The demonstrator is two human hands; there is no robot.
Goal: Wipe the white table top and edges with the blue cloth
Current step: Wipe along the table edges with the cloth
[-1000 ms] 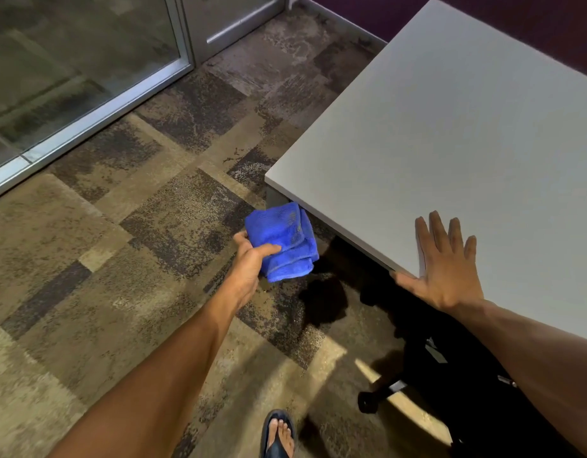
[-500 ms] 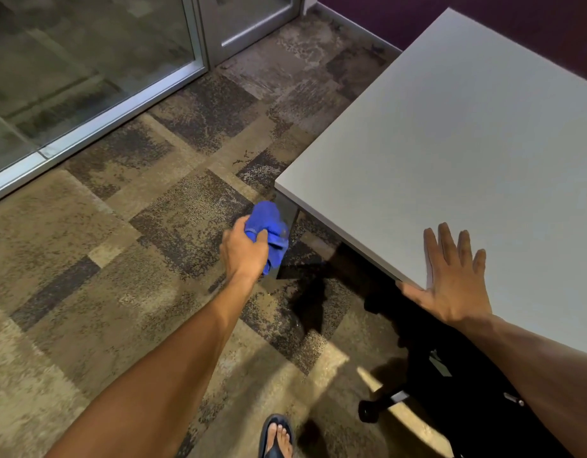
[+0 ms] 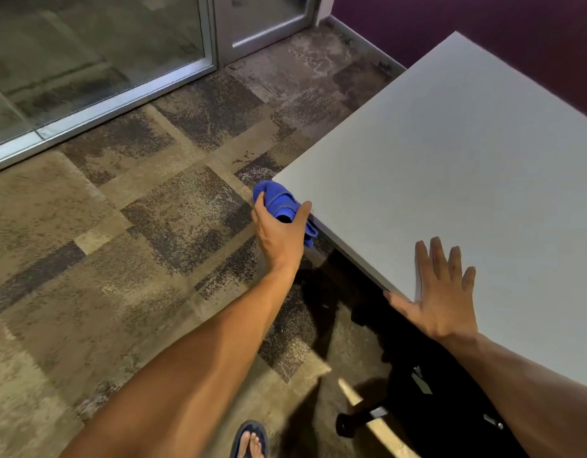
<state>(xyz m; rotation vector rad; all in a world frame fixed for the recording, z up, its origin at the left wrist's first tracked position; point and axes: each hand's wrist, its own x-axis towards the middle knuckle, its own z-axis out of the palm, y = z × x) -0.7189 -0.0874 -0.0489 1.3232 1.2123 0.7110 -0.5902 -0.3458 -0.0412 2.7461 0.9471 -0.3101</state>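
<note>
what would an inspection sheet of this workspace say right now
surface: white table, top bare where visible
job's things: blue cloth bunched at the table's near corner edge
clutter: nothing seen on the table top
hands: left hand grips the cloth; right hand lies flat on the table's near edge, fingers spread
cables: nothing seen
surroundings: patchy carpet, glass door, purple wall, black chair base under the table, sandalled foot
</note>
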